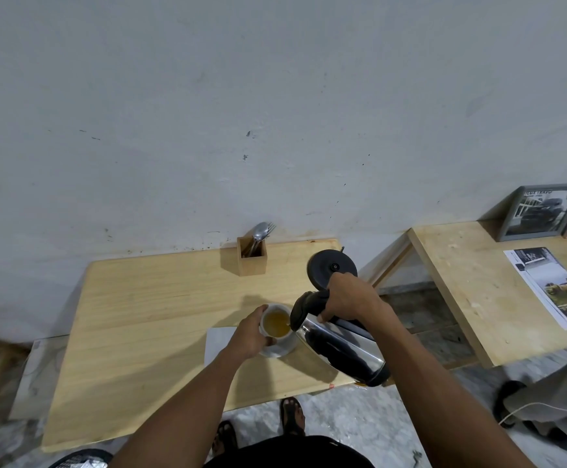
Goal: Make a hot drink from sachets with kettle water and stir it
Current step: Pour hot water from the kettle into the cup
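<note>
A white cup [277,323] holding yellowish-brown liquid stands on a white saucer [284,349] near the table's front right. My left hand [251,334] wraps around the cup's left side. My right hand [349,298] grips the black handle of a steel kettle [343,349], which is tilted with its spout over the cup's right rim. A thin stream runs into the cup. The kettle's black base [331,270] sits empty behind my right hand. A wooden holder [251,256] with a spoon [260,231] and a fork stands at the back by the wall.
A white sheet [219,339] lies under my left wrist on the wooden table [140,315]. A second table [478,298] to the right carries printed paper and framed pictures. A sandalled person stands at the far right. The wall runs close behind.
</note>
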